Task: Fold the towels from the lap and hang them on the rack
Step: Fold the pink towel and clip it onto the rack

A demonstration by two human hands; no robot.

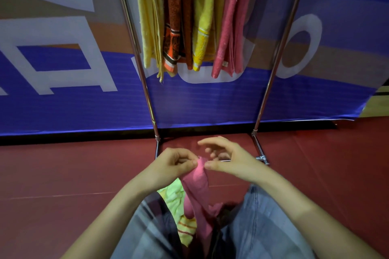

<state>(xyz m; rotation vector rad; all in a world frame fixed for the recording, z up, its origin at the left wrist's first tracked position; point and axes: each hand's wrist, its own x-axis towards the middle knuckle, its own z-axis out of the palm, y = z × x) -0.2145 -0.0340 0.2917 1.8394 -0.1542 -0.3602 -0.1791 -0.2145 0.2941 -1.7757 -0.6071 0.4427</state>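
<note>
From the head camera, the left hand [174, 164] pinches the top corner of a pink towel [195, 181] and holds it above the lap, its lower part trailing down between the jeans [263, 227]. The right hand [229, 160] is just beside that corner, fingers loosely spread and grasping nothing, the thumb tip at the cloth's edge. A yellow-green towel [174, 195] lies crumpled on the lap. Ahead, the metal rack [145, 82] stands on the red floor [63, 174], carrying folded yellow, orange and pink hung towels [204, 27].

Dim, flat indoor light, soft shadows. Wide-angle distortion bows the poles of the rack [146, 94]. The right hand [229, 160], towel [196, 178] and lap [263, 227] are motion-blurred; thin glints streak the poles.
</note>
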